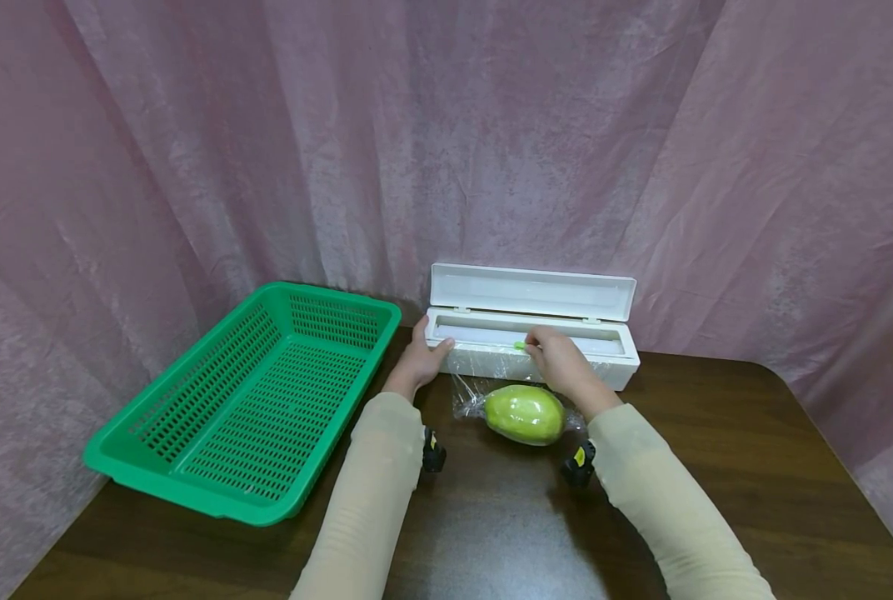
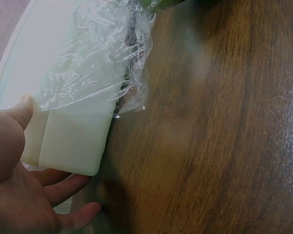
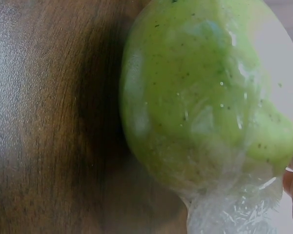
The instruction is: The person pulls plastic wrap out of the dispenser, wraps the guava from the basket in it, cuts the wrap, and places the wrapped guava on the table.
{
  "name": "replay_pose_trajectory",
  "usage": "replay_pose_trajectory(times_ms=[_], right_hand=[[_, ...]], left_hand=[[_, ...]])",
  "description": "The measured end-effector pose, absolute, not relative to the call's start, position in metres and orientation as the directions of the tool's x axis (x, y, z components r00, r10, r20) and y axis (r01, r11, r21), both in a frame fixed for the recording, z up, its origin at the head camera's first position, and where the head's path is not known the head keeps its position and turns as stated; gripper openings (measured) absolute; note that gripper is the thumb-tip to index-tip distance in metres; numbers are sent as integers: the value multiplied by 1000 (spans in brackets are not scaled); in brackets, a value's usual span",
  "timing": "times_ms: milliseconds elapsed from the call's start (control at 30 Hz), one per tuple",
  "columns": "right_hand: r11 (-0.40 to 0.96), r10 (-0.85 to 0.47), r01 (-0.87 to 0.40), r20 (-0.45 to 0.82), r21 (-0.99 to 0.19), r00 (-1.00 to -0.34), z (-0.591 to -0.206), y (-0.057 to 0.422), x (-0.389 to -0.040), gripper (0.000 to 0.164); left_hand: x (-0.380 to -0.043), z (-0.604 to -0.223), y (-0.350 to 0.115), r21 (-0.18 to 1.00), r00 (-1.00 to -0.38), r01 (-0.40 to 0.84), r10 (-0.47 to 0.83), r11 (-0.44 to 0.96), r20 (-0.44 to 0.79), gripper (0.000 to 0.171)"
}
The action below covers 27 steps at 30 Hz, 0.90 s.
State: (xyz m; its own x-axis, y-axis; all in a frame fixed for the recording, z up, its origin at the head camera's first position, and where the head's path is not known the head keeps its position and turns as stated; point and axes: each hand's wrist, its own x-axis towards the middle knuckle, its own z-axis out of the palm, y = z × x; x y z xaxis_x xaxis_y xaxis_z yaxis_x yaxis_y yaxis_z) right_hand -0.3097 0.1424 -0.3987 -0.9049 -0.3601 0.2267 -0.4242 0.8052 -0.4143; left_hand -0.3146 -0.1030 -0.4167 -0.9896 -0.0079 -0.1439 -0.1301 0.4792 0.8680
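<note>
A white cling film dispenser stands with its lid raised. My left hand grips its left end, thumb on the top edge and fingers round the end in the left wrist view. With its fingertips, my right hand pinches the small green slide cutter near the middle of the dispenser's top edge. Clear film hangs over the front side. Just in front lies an oval green fruit wrapped in film, glossy and speckled in the right wrist view, with the film bunched at its ends.
A large green plastic basket with slotted walls stands left of the dispenser on the dark wooden table. Pink curtains hang close behind. Black wrist cameras sit by both sleeves, the right one near the fruit.
</note>
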Motion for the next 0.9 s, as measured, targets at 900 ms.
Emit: replay_pose_trajectory(times_ms=[900], right_hand=[[807,-378,-423,190,-411,-906,-397,144,-311,13]], left_hand=[[-316,-419,-103,869,-992,-114,-13,481,-123,76]])
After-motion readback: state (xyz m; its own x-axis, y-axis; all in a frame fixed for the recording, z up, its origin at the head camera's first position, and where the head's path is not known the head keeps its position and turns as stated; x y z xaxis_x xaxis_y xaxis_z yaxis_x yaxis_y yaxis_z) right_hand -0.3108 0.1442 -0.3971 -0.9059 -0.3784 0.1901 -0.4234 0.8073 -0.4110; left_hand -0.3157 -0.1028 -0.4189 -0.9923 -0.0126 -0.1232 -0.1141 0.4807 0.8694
